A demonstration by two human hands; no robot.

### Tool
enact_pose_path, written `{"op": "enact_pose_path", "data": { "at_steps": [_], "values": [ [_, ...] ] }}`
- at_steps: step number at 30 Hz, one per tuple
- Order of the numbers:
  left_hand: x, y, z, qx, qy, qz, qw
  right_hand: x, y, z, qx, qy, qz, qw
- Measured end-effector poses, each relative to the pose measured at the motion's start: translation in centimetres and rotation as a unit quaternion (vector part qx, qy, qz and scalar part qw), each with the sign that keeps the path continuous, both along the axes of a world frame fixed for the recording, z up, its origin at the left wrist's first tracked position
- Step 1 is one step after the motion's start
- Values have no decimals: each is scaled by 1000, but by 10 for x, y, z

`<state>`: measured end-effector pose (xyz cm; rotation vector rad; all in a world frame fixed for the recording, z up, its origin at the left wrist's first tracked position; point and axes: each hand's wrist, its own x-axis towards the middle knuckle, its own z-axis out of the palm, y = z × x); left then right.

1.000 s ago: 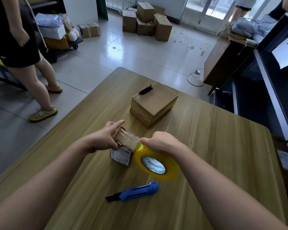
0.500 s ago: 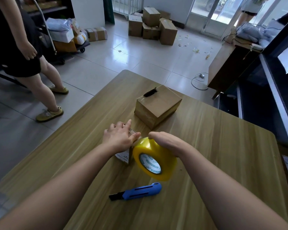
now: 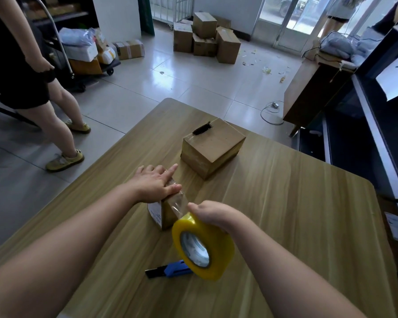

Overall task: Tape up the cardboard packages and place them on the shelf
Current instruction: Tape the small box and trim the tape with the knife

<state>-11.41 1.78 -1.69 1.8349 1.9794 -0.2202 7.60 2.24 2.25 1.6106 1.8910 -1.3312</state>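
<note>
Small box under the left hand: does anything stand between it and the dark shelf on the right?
Nothing visible on the table does. The larger box sits farther back, off that line. But a tape strip ties the small box to the roll in the right hand.

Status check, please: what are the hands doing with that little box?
Left hand flat on small box. Right hand grips tape roll, strip stretched to box. Blue cutter nearby, not obstructing.

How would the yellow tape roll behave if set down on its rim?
Round, so the tape roll would likely roll on the smooth table unless laid flat. Its thick winding suggests some heft. The strip stuck to the small box would probably tug it.
</note>
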Motion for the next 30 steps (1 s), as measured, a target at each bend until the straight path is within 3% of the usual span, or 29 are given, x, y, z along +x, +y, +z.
{"op": "enact_pose_path", "data": {
  "at_steps": [6,14,21,27,30],
  "values": [
    [-17,-10,-6,12,-32,31,999,-13,-8,-5,-92,36,-70,993],
    [3,-24,0,241,37,-4,970,-10,-16,-26,-142,77,-161,974],
    [-5,-34,-7,228,46,-51,971,-18,-19,-25,-164,130,-202,957],
    [-16,-37,-13,236,10,-29,971,-31,-22,-26,-184,182,-238,936],
    [-19,-45,-15,269,51,-43,961,-32,-27,-28,-203,177,-233,935]
  ]
}}
